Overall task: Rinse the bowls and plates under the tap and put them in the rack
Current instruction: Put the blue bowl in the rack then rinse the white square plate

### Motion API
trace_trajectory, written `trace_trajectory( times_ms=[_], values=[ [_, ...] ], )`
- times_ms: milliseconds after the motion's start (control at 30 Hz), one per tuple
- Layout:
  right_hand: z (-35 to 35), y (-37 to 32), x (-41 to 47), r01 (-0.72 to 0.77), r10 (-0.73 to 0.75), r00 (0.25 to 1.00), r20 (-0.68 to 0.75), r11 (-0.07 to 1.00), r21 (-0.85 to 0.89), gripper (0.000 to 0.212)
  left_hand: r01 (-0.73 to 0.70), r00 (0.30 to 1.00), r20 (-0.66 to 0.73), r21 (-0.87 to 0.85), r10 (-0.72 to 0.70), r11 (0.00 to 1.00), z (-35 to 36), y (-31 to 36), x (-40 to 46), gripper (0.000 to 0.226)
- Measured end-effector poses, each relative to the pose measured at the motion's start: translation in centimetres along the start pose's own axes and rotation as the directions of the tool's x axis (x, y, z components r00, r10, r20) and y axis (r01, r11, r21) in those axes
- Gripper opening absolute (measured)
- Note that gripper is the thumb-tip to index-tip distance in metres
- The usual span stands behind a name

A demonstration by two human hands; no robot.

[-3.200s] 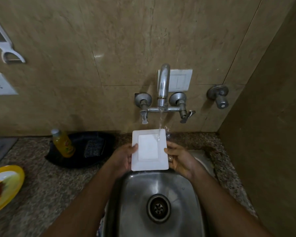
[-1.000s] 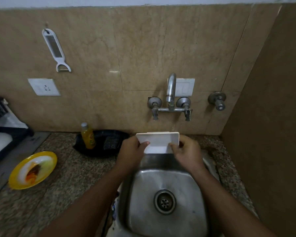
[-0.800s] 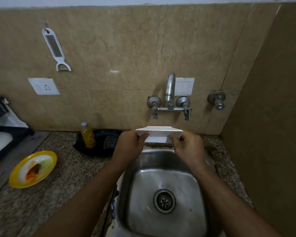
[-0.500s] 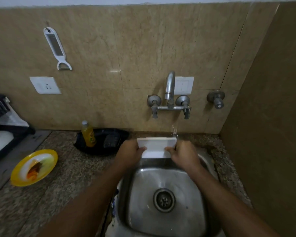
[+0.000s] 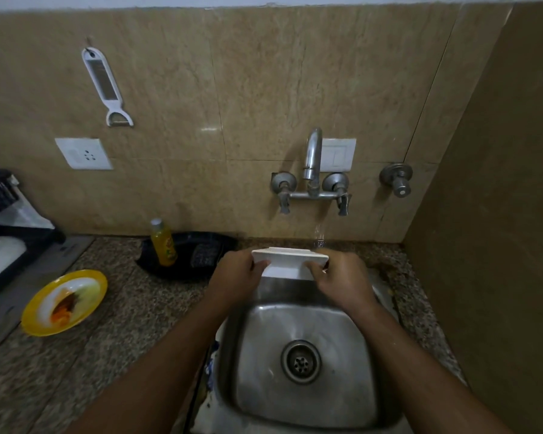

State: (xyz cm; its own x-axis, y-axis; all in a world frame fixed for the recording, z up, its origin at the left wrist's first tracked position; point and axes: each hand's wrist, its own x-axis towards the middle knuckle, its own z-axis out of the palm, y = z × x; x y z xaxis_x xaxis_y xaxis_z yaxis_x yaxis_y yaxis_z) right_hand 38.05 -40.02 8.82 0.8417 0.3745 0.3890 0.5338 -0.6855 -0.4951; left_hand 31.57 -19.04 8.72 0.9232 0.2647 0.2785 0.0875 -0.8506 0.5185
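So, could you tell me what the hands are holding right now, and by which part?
A square white plate, gripped at opposite side edges: left hand on its left edge, right hand on its right.

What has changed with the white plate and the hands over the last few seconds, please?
The white square plate, earlier facing the camera under the stream, is now tipped nearly edge-on, its underside toward the camera. The left hand and right hand still grip its sides. Water still runs from the tap; the yellow plate stays dirty on the counter.
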Motion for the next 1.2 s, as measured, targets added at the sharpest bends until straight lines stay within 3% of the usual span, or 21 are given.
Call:
trace_trajectory(
  times_ms=[100, 200, 267, 333, 400, 500, 667, 767, 900, 1033, 1200],
  values=[
    [-0.7, -0.3, -0.2, 0.106, -0.102, 0.982, -0.159, 0.994, 0.018, 0.026, -0.162, 0.968, -0.195, 0.008, 0.160, 0.987, -0.5, 0.2, -0.6, 0.023],
    [-1.3, -0.7, -0.4, 0.232, -0.229, 0.939, -0.257, 0.973, -0.023, 0.039, -0.255, 0.920, -0.312, -0.017, 0.238, 0.967, -1.0, 0.9, -1.6, 0.035],
    [-1.8, -1.0, -0.3, 0.199, -0.199, 0.964, -0.177, 0.980, -0.019, 0.035, -0.214, 0.943, -0.269, -0.028, 0.199, 0.976, -0.8, 1.1, -1.9, 0.038],
    [-1.9, -0.9, 0.3, 0.115, -0.117, 0.993, -0.019, 0.990, -0.087, 0.020, -0.020, 0.997, -0.077, 0.007, 0.021, 1.000, -1.0, 1.3, -1.2, 0.033],
    [-1.5, -0.6, 0.1, 0.089, -0.085, 0.995, 0.045, 0.992, -0.088, 0.018, 0.101, 0.992, 0.075, 0.050, -0.105, 0.994, -0.9, 1.4, -0.8, 0.038],
    [-1.1, -0.3, 0.0, 0.043, -0.042, 0.999, 0.019, 0.998, -0.044, 0.024, 0.113, 0.993, 0.030, 0.074, -0.116, 0.991, -1.0, 1.6, -0.6, 0.052],
    [-2.2, -0.7, 0.5, -0.031, 0.032, 0.997, 0.064, 0.999, -0.014, 0.019, 0.026, 0.999, -0.034, 0.076, -0.024, 0.997, -1.3, 1.8, -0.5, 0.030],
    [-2.9, -0.9, 0.7, -0.050, 0.054, 0.994, 0.095, 0.998, -0.046, 0.020, 0.002, 0.999, -0.037, 0.050, 0.000, 0.999, -1.6, 2.0, -0.3, 0.030],
    [-3.6, -1.4, 0.2, 0.065, -0.066, 0.995, -0.081, 0.998, -0.012, 0.015, -0.122, 0.979, -0.157, 0.070, 0.131, 0.990, -1.8, 2.0, -0.5, 0.031],
    [-2.9, -0.9, -0.2, -0.009, 0.020, 0.991, 0.133, 0.997, -0.080, 0.017, -0.014, 0.997, 0.082, 0.095, 0.006, 0.995, -1.3, 1.2, -0.7, 0.032],
    [-2.9, -0.4, -0.4, -0.003, 0.005, 0.987, 0.163, 1.000, -0.013, 0.017, -0.031, 0.999, -0.009, 0.078, 0.031, 0.997, -0.6, 1.5, -1.5, 0.030]
  ],
)
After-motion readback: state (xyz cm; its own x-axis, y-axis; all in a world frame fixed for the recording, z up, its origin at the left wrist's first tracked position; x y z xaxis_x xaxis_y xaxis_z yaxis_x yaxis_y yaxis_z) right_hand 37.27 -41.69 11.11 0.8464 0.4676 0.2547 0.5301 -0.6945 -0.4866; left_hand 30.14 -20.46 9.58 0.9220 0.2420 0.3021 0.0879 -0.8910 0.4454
